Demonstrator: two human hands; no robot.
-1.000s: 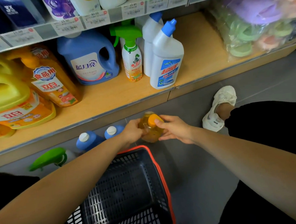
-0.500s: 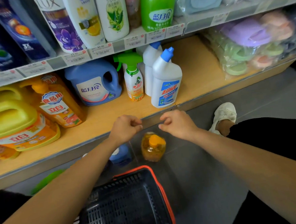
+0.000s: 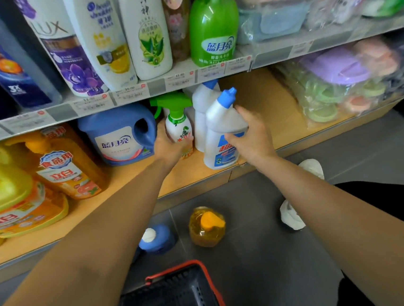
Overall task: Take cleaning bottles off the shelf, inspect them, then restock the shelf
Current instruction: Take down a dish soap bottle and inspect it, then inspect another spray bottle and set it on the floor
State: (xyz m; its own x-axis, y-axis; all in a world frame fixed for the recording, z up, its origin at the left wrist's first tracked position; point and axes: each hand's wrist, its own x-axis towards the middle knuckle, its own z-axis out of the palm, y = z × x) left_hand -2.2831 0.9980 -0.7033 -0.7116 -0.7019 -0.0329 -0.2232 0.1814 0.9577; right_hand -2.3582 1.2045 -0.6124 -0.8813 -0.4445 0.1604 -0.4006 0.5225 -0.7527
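Near the front edge of the wooden shelf [image 3: 261, 112], the left hand [image 3: 168, 147] holds the green spray bottle [image 3: 178, 126] and the right hand [image 3: 250, 136] holds the white bottle [image 3: 221, 136] beside it.

My arms are bare from the bottom edge of the frame to my left hand [image 3: 168, 147] and right hand [image 3: 251, 140]; no sleeves, watch or rings show. I wear black trousers [image 3: 383, 199] and white shoes [image 3: 291, 215], one partly hidden by my forearm.
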